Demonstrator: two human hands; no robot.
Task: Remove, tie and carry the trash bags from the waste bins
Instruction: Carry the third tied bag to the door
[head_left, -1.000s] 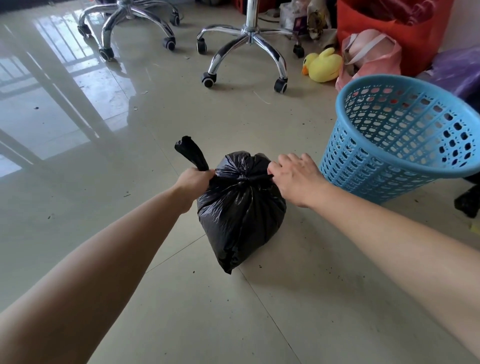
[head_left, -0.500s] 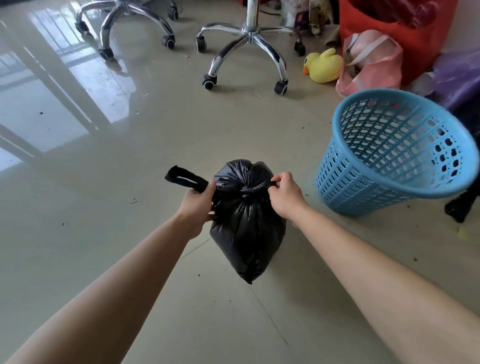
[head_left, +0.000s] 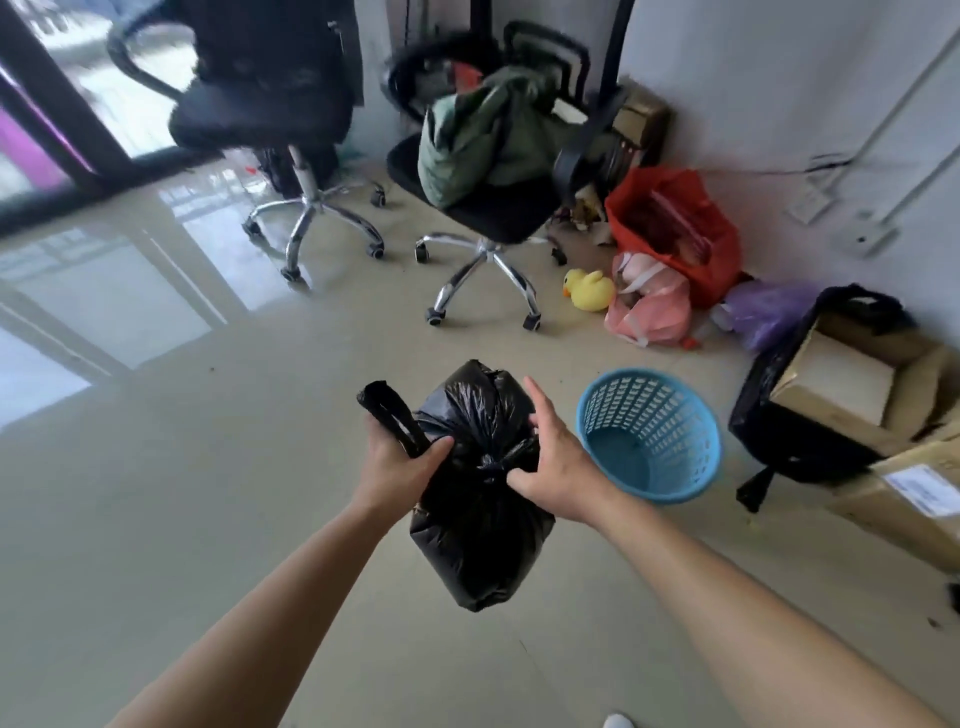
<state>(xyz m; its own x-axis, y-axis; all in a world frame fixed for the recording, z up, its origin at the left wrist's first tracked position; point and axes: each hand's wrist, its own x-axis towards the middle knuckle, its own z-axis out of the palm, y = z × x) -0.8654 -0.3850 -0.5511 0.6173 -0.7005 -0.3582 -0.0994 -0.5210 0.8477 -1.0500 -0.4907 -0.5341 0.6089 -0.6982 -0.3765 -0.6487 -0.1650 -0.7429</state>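
Head view. Holding a black trash bag (head_left: 480, 525) up in the near middle, over the pale tiled floor (head_left: 156, 493), between two bare hands. Closing the left hand (head_left: 397, 462) round a twisted black tie strip (head_left: 387, 410) at the bag's left shoulder: fingers curled over it, strip end sticking up and to the far left past the knuckles. Setting the right hand (head_left: 558, 462) against the bag's right side: forefinger stretched straight along the upper bulge, thumb pressed beside the knotted neck (head_left: 488, 462), other fingers bent into the plastic, so pinching the gathered top; cannot tell whether a second strip lies under those fingers. Just right of the bag and a little farther off, standing upright on the floor, a blue bin (head_left: 649, 436) of perforated plastic, apart from the right hand, its inner bottom in plain sight. Farther right, a black sack (head_left: 795, 447) around cardboard cartons, with a labelled cardboard box (head_left: 909, 499) touching its near side. Against the far wall, a red bag (head_left: 675, 228), a pink bag (head_left: 649, 306), a purple bag (head_left: 763, 312) and a yellow toy duck (head_left: 587, 290) just left of the pink one. Far middle, two black office chairs on chrome bases: left chair (head_left: 270, 114) bare-seated, right chair (head_left: 488, 208) bearing a green jacket (head_left: 478, 140).
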